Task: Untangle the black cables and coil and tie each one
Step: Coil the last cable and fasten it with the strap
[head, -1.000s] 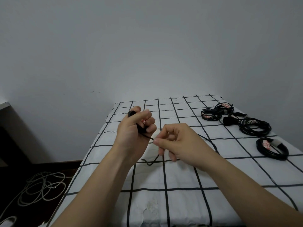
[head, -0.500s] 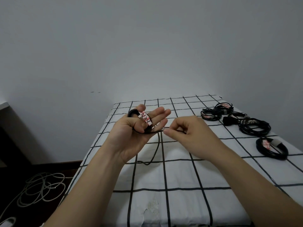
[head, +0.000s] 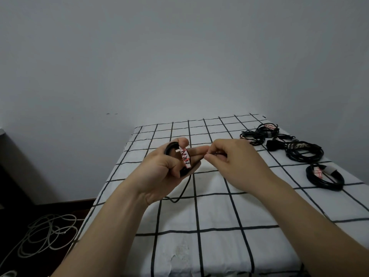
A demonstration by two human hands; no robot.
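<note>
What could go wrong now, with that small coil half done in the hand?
1. The left hand holds the coil mostly with its thumb, fingers nearly straight; the loops may spring apart.
2. The right hand only pinches a thin strand; it could slip out.
3. The tail hangs down to the table and may snag or kink when pulled.

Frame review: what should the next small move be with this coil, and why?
Probably the right hand should loop its pinched strand around the coil in the left hand: a loose tail hangs to the table, so coiling looks unfinished.
</note>
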